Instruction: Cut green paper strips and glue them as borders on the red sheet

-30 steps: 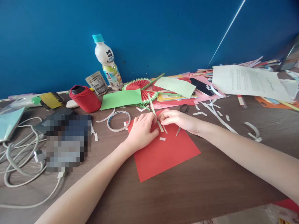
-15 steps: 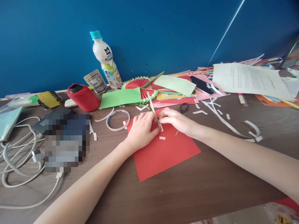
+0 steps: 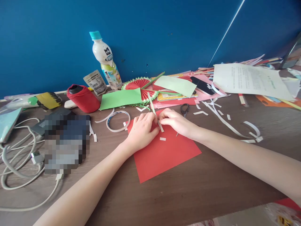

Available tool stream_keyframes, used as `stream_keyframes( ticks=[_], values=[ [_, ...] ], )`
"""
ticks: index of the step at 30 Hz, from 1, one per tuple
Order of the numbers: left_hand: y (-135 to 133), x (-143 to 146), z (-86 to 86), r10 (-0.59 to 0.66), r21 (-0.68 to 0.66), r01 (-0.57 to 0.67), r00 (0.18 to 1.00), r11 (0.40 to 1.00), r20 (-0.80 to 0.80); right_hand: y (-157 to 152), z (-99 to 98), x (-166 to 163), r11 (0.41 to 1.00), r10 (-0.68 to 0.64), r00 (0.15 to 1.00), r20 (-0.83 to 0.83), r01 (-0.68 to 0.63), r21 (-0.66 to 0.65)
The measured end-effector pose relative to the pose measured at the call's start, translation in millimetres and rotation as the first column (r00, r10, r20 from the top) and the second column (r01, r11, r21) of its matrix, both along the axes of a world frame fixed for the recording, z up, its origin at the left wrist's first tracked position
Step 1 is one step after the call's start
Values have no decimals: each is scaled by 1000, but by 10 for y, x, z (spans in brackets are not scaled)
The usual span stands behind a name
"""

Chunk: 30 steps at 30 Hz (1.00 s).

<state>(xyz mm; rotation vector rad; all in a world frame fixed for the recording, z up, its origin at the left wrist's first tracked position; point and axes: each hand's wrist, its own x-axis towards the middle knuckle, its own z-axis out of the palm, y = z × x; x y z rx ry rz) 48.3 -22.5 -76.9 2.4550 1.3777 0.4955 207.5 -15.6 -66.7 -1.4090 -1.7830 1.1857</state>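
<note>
A red paper square (image 3: 164, 153) lies on the brown table. Both hands rest on its far corner. My left hand (image 3: 142, 131) and my right hand (image 3: 177, 121) meet fingertip to fingertip, pinching a thin pale green paper strip (image 3: 152, 108) that slants up and away from them. A small white scrap (image 3: 162, 138) lies on the red paper just below the fingers. Black-handled scissors (image 3: 184, 109) lie right behind my right hand, partly hidden by it.
A tape ring (image 3: 117, 121) lies left of the hands. Behind are a green sheet (image 3: 119, 99), a red-green pleated fan (image 3: 141, 86), a bottle (image 3: 104, 61), a red pouch (image 3: 83, 99) and a phone (image 3: 203, 86). White cables (image 3: 18, 163) lie left, white strips (image 3: 225, 124) right.
The hands have stayed together on the strip, with only slight finger shifts. The camera view has drifted a little.
</note>
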Motion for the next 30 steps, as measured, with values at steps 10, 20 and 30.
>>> stream_keyframes(
  ticks=[10, 20, 30],
  values=[
    [-2, 2, -16, -1, 26, 1, 1000, 1000, -4, -13, 6, 0, 1000, -10, 998, 54, 9, 18],
    [-14, 4, 4, 7, -2, -7, 1000, 1000, 1, -28, 12, -6, 998, -2, 994, 107, -4, 61],
    [-11, 6, 13, 1, -13, -1, 1000, 1000, -10, -17, -16, -2, 995, 5, 993, 121, -17, 96]
  ],
)
